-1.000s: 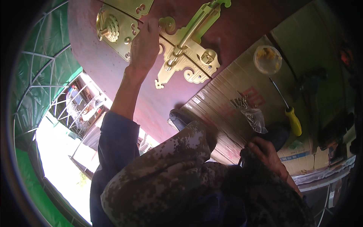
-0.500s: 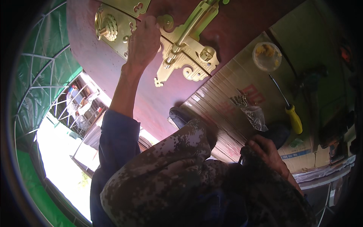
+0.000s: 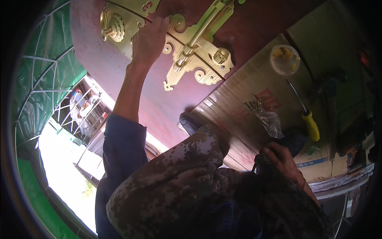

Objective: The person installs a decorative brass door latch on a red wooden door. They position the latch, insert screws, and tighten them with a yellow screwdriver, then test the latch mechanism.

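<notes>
My left hand (image 3: 148,44) reaches up to a dark red panel (image 3: 155,107) fitted with brass hardware. Its fingers are closed together at the left edge of an ornate brass latch plate (image 3: 178,69), near a scrolled corner. Whatever they may hold is hidden behind the hand. Along the latch plate runs a brass sliding bolt (image 3: 197,31). Left of the hand is a second brass plate carrying a studded knob (image 3: 117,28). Lower right, my right hand (image 3: 283,161) lies over the knee of my camouflage trousers (image 3: 167,179), fingers loosely bent, no tool in it.
Flattened cardboard (image 3: 238,107) lies right of the panel. On it are a yellow-handled screwdriver (image 3: 310,126), a clear round tub (image 3: 285,59) with yellowish bits, and small metal pieces beside a clear plastic bag (image 3: 270,123). A dark shoe (image 3: 191,121) touches the cardboard's left edge. Green sheeting (image 3: 43,79) hangs at left.
My left hand has turned slightly and shifted left over the gap between the brass plates, baring more of the latch plate's scroll. My right hand stays on the knee.
</notes>
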A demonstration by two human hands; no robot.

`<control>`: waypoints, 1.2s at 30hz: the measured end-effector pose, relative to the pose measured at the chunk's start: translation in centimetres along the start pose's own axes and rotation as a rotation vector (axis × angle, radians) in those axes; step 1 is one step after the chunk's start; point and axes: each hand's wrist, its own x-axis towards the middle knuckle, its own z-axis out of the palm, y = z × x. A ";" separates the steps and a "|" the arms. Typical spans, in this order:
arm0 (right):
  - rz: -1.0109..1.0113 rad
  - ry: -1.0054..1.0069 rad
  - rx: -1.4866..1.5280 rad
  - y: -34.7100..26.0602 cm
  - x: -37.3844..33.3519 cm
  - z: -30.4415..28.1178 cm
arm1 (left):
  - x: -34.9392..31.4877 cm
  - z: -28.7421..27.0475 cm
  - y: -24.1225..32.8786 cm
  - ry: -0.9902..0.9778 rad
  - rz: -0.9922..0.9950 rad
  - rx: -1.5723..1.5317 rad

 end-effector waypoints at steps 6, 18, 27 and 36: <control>0.050 -0.064 0.014 0.7 0.5 -0.5 | -0.5 2.4 -0.8 0.477 0.336 -0.062; 0.061 -0.048 0.017 1.3 0.6 -0.4 | -0.9 1.7 -1.2 0.374 0.403 -0.146; 0.074 -0.050 0.022 1.2 0.6 -0.5 | -0.2 -1.0 0.2 0.027 -0.112 -0.040; 0.068 -0.053 0.018 1.0 0.6 -0.5 | -0.3 1.6 -1.6 0.282 0.386 0.132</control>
